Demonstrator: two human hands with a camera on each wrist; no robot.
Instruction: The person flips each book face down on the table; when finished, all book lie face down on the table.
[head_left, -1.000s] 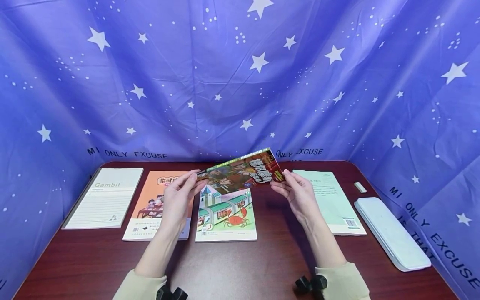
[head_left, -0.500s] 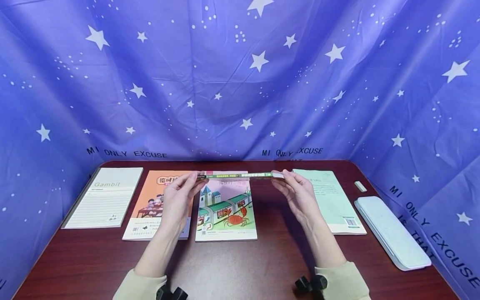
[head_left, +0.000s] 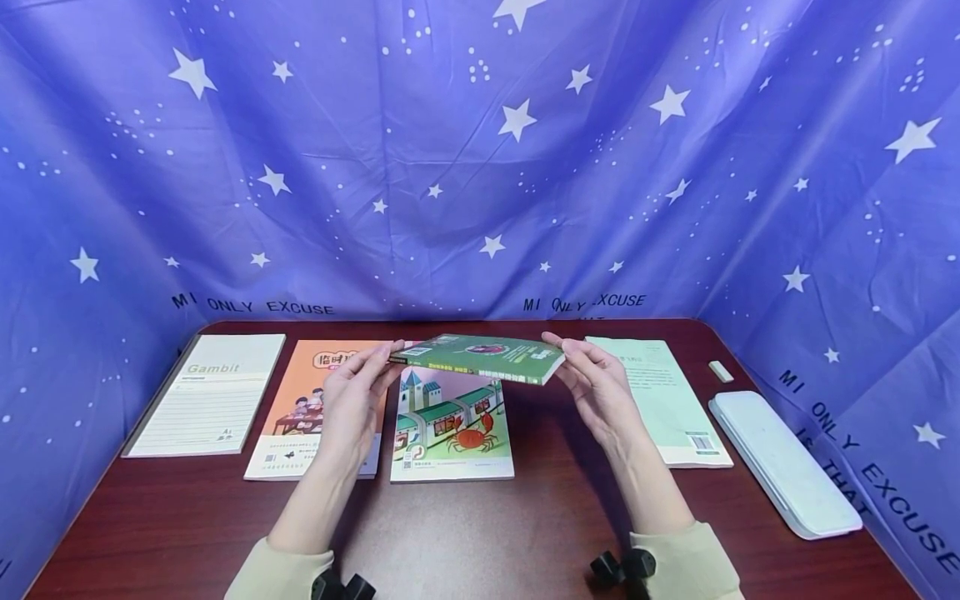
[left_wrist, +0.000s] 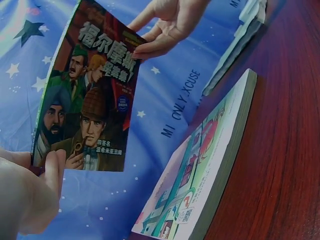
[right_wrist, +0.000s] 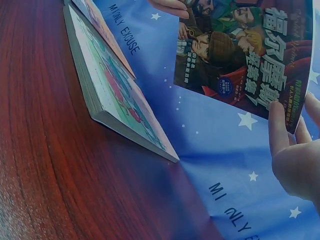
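Between both hands, above the table, a paperback book (head_left: pixel 480 352) is held by its two ends. Its green back cover and spine show in the head view. The wrist views show its dark front cover (left_wrist: pixel 92 95) with illustrated figures, one in a deerstalker hat with a pipe. My left hand (head_left: pixel 356 392) pinches the left end, and my right hand (head_left: pixel 602 390) pinches the right end. Beneath and a little nearer lies a picture book with a red crab (head_left: pixel 453 429), its top part hidden by the held book. An orange book (head_left: pixel 300 404) lies partly behind the left hand.
A Gambit notebook (head_left: pixel 210 396) lies at the far left of the brown table (head_left: pixel 465 537). Right of the right hand are a pale green book (head_left: pixel 667 408), a white eraser (head_left: pixel 721 372) and a white case (head_left: pixel 783 467). A blue star-patterned curtain (head_left: pixel 450 150) surrounds the table.
The book has turned over between the hands: its illustrated front faced the head camera, then its spine showed edge-on, and now the green back shows. Both hands stay nearly in place.
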